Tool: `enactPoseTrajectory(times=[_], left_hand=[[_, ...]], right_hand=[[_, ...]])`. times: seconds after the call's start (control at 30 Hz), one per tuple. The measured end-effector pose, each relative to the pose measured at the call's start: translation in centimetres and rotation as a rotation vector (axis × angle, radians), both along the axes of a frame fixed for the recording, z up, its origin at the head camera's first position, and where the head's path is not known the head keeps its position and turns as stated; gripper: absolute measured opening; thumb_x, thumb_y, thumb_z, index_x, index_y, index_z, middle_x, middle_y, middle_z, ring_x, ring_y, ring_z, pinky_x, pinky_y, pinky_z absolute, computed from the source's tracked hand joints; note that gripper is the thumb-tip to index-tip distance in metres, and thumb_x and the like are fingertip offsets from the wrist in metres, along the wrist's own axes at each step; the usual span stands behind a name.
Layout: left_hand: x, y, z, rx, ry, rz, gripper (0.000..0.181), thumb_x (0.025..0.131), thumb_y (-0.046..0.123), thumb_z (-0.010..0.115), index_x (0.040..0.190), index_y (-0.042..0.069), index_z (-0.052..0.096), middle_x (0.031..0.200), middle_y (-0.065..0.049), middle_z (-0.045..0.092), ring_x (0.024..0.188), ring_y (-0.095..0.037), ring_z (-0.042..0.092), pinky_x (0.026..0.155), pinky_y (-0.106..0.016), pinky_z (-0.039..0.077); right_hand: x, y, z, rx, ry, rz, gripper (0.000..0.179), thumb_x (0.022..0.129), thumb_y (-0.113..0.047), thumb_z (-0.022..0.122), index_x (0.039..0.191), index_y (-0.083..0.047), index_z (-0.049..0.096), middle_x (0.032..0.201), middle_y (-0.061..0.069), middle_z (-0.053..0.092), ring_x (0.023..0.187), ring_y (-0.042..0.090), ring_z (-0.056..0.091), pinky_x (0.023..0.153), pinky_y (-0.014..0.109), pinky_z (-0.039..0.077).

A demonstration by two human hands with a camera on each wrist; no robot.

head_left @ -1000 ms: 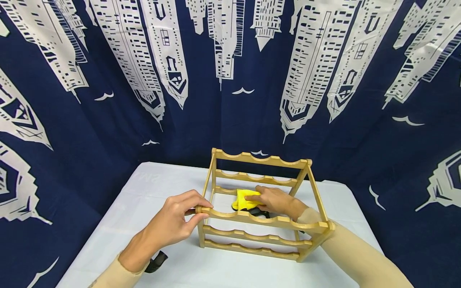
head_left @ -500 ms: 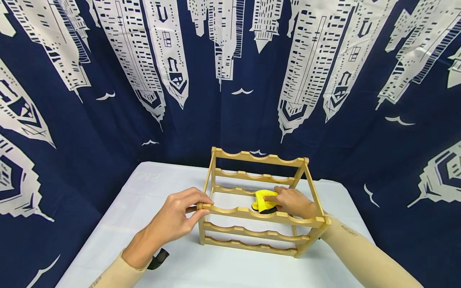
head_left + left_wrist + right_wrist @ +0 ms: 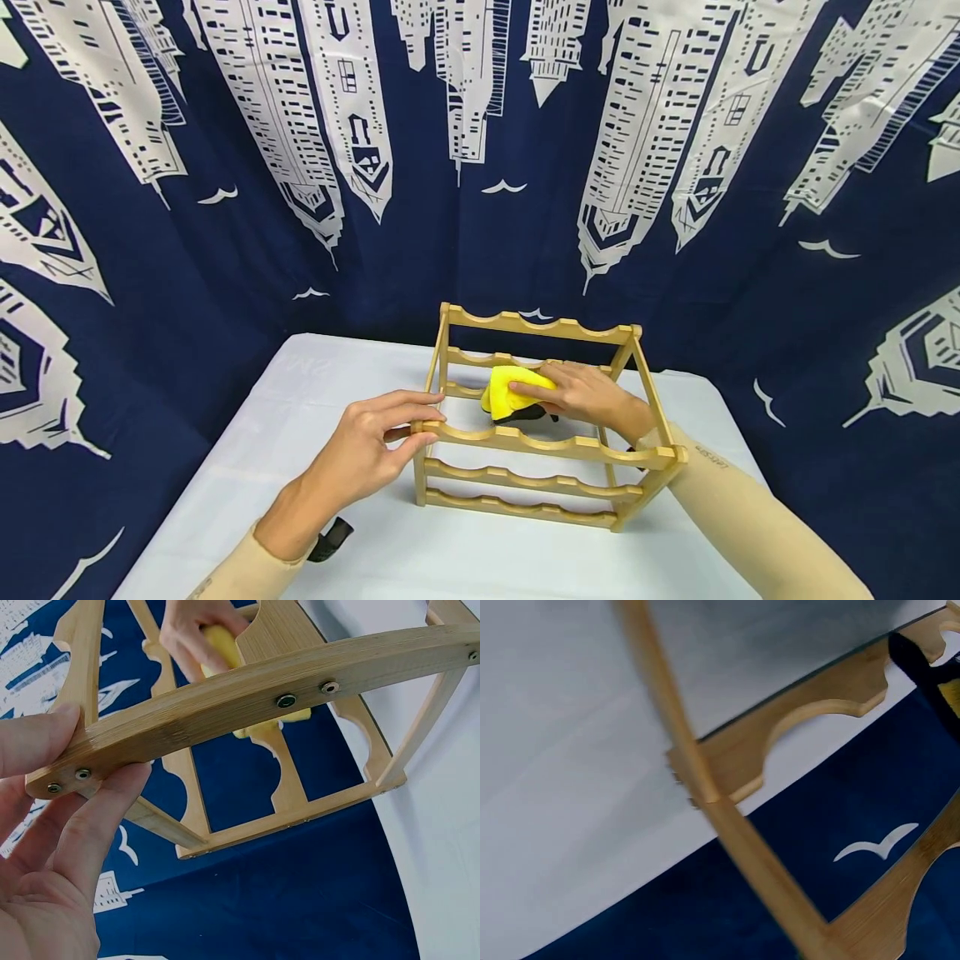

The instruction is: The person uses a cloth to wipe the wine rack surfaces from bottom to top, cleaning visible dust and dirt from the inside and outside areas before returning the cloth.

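A wooden wine rack with scalloped rails stands on the table. My left hand pinches its front left top corner between thumb and fingers; the left wrist view shows the thumb and fingers on either side of the end rail. Reaching in from the right side, my right hand grips a folded yellow cloth with a black underside. The cloth is inside the rack's frame, overlapping the back rails in the head view. At the right edge of the right wrist view, only a black and yellow bit of cloth shows.
The rack stands on a table with a white cover. A small black object shows beside my left wrist. Behind the table hangs a navy curtain printed with white buildings and birds.
My right hand moved right with the yellow cloth, then back left and up toward the rear rails. The rack's right end shifted slightly left. My left hand keeps its hold on the corner.
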State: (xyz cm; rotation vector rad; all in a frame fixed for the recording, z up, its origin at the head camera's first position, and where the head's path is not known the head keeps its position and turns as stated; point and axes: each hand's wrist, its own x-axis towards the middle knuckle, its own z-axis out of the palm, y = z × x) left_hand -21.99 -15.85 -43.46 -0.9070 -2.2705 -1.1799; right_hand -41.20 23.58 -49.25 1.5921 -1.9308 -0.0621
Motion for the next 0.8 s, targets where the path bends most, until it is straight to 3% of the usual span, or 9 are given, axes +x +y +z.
enactPoseTrajectory(times=[0.07,0.27,0.5,0.67,0.8], left_hand=[[-0.1,0.0,0.1,0.003,-0.011,-0.015,0.032,0.096,-0.005,0.093,0.120,0.016,0.089,0.134,-0.004,0.087,0.115,-0.024,0.088,0.093,-0.022,0.071],[-0.2,0.0,0.2,-0.013,0.002,-0.014,0.034,0.095,-0.006,0.093,0.122,0.014,0.089,0.123,-0.002,0.089,0.110,-0.020,0.088,0.092,-0.021,0.071],[-0.1,0.0,0.2,-0.026,0.009,0.005,0.032,0.094,-0.005,0.094,0.121,0.012,0.089,0.119,-0.001,0.089,0.104,-0.015,0.087,0.090,-0.022,0.071],[0.0,0.0,0.3,-0.012,-0.007,0.009,0.033,0.094,-0.005,0.094,0.121,0.013,0.089,0.119,0.000,0.089,0.104,-0.015,0.086,0.090,-0.026,0.073],[-0.1,0.1,0.3,0.000,-0.014,0.005,0.033,0.095,-0.006,0.094,0.120,0.015,0.090,0.118,0.001,0.089,0.103,-0.016,0.086,0.089,-0.029,0.074]], right_hand=[[-0.5,-0.7,0.3,-0.003,0.052,-0.016,0.081,0.085,-0.026,0.105,0.156,-0.027,0.066,0.111,0.005,0.073,0.080,0.015,0.062,0.063,0.021,0.057],[-1.5,-1.7,0.1,-0.014,0.122,-0.096,0.076,0.086,-0.027,0.104,0.155,-0.028,0.072,0.094,0.003,0.062,0.063,0.011,0.041,0.048,0.020,0.044],[-1.0,-0.2,-0.7,-0.067,0.168,-0.143,0.076,0.080,-0.025,0.106,0.149,-0.028,0.076,0.089,0.002,0.057,0.060,0.010,0.037,0.043,0.018,0.031],[-0.3,1.6,-1.0,-0.122,0.134,-0.184,0.074,0.079,-0.022,0.106,0.147,-0.024,0.079,0.087,0.005,0.058,0.060,0.010,0.036,0.045,0.016,0.025],[0.5,3.0,-1.2,-0.163,0.094,-0.231,0.077,0.078,-0.020,0.108,0.149,-0.025,0.079,0.086,0.006,0.057,0.061,0.009,0.035,0.045,0.017,0.031]])
